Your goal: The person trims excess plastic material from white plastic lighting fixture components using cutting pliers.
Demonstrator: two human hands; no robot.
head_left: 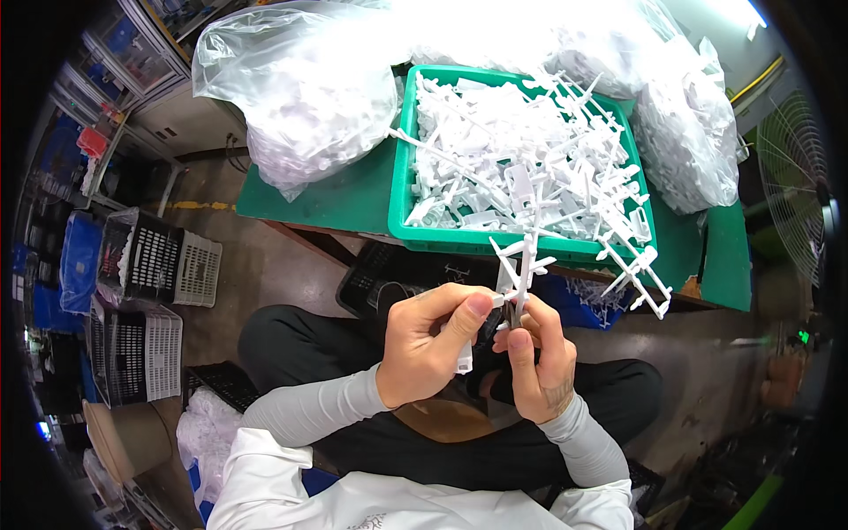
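Observation:
My left hand [433, 340] is closed, with thumb and forefinger pinching a small white plastic part. Another white piece shows below its fingers. From the fingertips a branched white plastic sprue [527, 265] rises towards the front edge of the green tray. My right hand [539, 358] is closed close beside the left, its fingers wrapped round a small dark metal tool [513, 316] that looks like cutters. The tool touches or lies right against the sprue; its handles are mostly hidden in the hand.
A green tray [408, 168] heaped with white plastic parts stands on a green table [291, 208], some sprues hanging over its edge. Filled clear bags [318, 115] flank it. A black crate [358, 278] sits under the table, plastic crates [199, 269] at left, a fan [795, 185] at right.

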